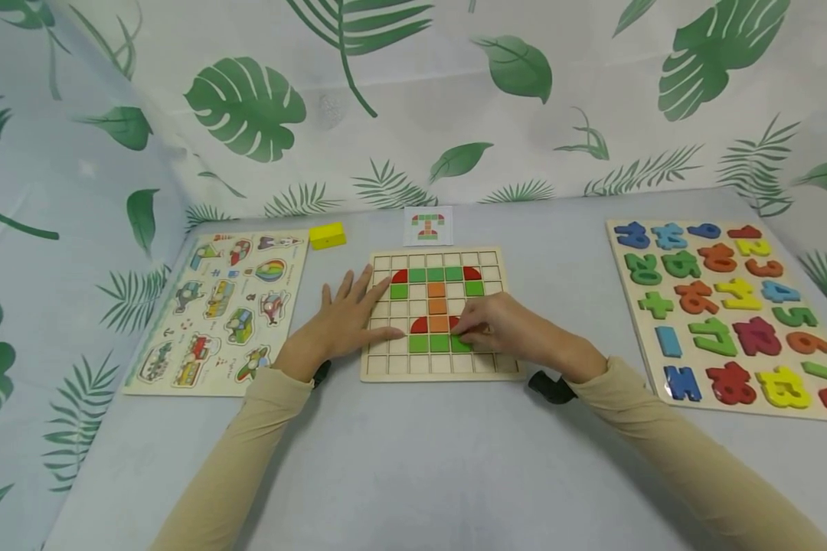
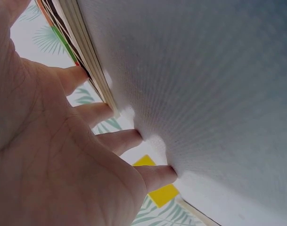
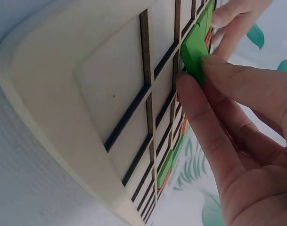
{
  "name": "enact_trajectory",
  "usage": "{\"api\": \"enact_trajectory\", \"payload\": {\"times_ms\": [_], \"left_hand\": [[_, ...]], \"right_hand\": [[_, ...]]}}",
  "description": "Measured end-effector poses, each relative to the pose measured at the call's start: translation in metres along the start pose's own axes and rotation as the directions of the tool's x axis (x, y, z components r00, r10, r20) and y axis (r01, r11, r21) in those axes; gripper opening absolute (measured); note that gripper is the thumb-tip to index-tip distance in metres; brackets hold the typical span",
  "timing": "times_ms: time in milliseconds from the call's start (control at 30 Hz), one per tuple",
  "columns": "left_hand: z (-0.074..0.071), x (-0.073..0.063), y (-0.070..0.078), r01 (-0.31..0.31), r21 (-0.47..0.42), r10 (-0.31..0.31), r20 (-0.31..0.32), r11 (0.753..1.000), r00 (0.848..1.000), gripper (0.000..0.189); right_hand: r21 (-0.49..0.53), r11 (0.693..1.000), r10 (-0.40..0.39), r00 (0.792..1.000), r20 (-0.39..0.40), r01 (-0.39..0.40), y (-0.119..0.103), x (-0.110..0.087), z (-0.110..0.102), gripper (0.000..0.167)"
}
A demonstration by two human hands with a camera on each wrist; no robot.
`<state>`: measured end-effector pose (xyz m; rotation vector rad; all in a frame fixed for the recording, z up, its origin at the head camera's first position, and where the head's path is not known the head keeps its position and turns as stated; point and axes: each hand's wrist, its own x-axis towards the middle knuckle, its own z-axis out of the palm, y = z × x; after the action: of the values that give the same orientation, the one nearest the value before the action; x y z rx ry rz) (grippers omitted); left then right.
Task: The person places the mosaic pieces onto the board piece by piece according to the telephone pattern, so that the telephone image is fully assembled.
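Note:
A wooden grid board (image 1: 394, 369) lies on the table, bearing green, orange and red blocks in its cells. My right hand (image 1: 498, 327) pinches a green square block (image 3: 195, 52) between thumb and fingertip at the lower row. That block sits tilted at its cell, beside two flat green blocks (image 1: 429, 343). Spread fingers of my left hand (image 1: 341, 317) rest on the board's left edge and the table. In the left wrist view, the fingertips (image 2: 169, 173) touch the tabletop. A pattern card (image 1: 428, 226) with a matching block picture lies behind the board.
Yellow blocks (image 1: 327, 236) sit behind the left hand. At the left lies a wooden picture puzzle (image 1: 214, 306) with vehicles. A number puzzle board (image 1: 644, 337) lies at the right. A leaf-print cloth (image 1: 400, 99) hangs along the table's back.

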<state>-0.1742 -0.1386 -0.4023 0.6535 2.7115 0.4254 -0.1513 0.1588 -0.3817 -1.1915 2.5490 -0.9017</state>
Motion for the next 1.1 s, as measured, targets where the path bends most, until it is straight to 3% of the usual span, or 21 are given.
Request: {"api": "enact_trajectory", "payload": {"times_ms": [433,667,800,1000,1100], "left_hand": [[0.000,0.003,0.000,-0.007,0.004,0.007,0.002,1.000,1.000,0.096],[0.000,0.003,0.002,-0.013,-0.005,0.013,0.002,1.000,1.000,0.096],[-0.002,0.005,0.003,-0.007,-0.001,0.007,0.025,1.000,1.000,0.096],[-0.019,0.004,0.009,0.042,0.007,-0.043,0.130,0.999,0.991,0.095],[-0.031,0.002,0.011,0.007,0.019,-0.009,0.076,1.000,0.997,0.082]], "right_hand": [[-0.079,0.997,-0.027,1.000,-0.012,0.026,-0.004,-0.002,0.001,0.014],[0.042,0.999,0.005,1.000,0.024,-0.006,0.009,-0.012,-0.011,0.015],[0.061,0.997,0.060,0.996,-0.063,-0.056,0.019,-0.021,-0.028,0.022],[-0.016,0.994,0.107,0.972,-0.209,-0.113,0.029,-0.029,-0.055,0.036],[-0.070,0.989,0.105,0.948,-0.300,-0.131,0.033,-0.032,-0.065,0.042]]}}
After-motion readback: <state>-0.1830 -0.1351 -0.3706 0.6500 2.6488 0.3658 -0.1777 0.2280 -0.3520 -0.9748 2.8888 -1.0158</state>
